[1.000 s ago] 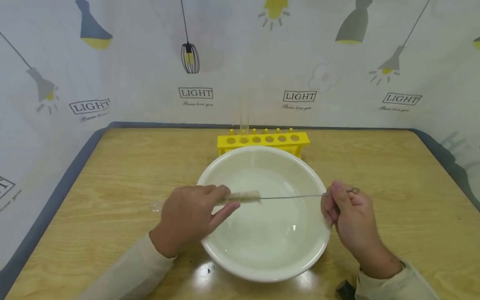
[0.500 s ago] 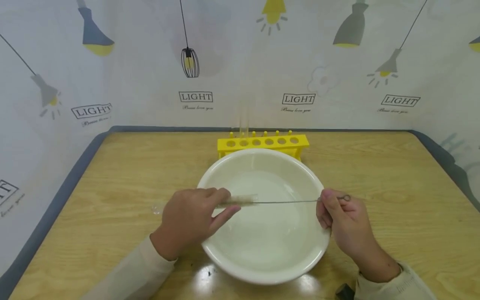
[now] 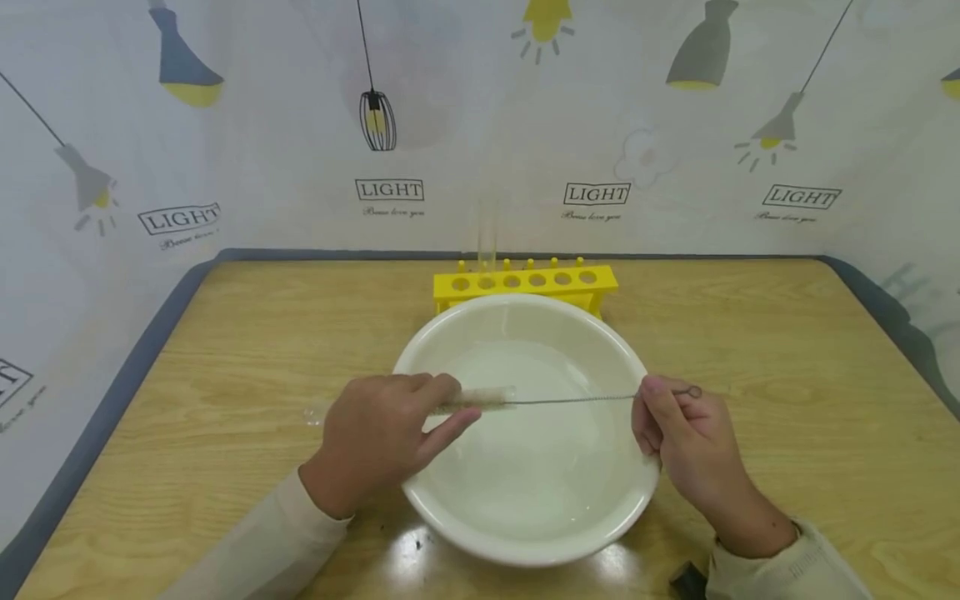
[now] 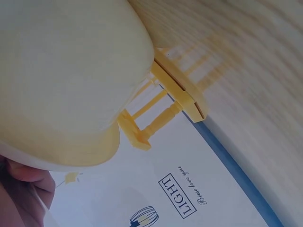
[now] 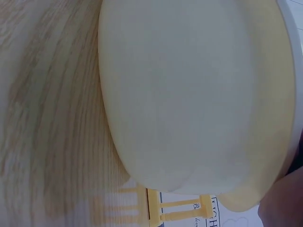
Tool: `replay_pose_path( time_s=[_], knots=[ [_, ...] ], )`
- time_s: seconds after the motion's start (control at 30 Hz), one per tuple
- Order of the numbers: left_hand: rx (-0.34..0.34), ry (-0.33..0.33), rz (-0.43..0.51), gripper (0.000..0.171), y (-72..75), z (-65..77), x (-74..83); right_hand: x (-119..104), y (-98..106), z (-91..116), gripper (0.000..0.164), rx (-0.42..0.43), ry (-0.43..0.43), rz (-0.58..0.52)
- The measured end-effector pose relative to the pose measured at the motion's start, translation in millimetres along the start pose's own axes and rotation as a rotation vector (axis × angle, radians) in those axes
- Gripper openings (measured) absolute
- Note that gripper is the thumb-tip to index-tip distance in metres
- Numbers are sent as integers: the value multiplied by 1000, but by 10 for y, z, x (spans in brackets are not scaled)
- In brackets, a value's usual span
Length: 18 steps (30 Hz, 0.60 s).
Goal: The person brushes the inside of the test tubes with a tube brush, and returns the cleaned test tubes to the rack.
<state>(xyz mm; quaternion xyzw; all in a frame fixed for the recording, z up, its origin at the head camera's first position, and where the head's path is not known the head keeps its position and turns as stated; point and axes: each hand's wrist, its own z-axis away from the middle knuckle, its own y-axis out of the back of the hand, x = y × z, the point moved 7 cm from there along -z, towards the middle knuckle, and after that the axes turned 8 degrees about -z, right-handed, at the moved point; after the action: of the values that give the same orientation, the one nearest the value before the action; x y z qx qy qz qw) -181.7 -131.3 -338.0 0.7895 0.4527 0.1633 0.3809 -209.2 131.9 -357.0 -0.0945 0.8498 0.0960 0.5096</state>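
Observation:
In the head view my left hand (image 3: pixel 375 442) grips a clear glass test tube (image 3: pixel 498 398) lying sideways over a white basin (image 3: pixel 525 554). The tube's rounded end sticks out to the left of the hand; its middle is hidden by the fingers. Pale bristles of a test tube brush (image 3: pixel 562 401) sit inside the tube's mouth. The brush's twisted wire runs right to my right hand (image 3: pixel 697 450), which pinches it near the looped end. Both wrist views mostly show the basin's outer wall (image 4: pixel 61 71), with only part of each hand visible.
A yellow test tube rack (image 3: pixel 525 282) stands behind the basin, with one clear tube (image 3: pixel 487 237) upright in it. A small dark object (image 3: pixel 687 581) lies near the right sleeve. Water appears to be in the basin. A printed curtain (image 3: pixel 495 125) rises behind the wooden table (image 3: pixel 247 333).
My right hand has shifted slightly left, sliding the brush a little further into the tube, and has stayed there over the last half second. The left hand keeps its hold.

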Motion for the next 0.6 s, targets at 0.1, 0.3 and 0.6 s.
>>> replay_pose_path(
  time_s=[0.1,0.3,0.6],
  knots=[
    [4,2,10,52,19,3,-11,-10,-24,-14,40,-5,40,-47],
    [15,7,8,52,46,21,-25,43,-40,-41,45,-22,46,-68],
    [24,-8,56,50,-7,-19,32,80,30,-38,38,7,54,-435]
  ],
)
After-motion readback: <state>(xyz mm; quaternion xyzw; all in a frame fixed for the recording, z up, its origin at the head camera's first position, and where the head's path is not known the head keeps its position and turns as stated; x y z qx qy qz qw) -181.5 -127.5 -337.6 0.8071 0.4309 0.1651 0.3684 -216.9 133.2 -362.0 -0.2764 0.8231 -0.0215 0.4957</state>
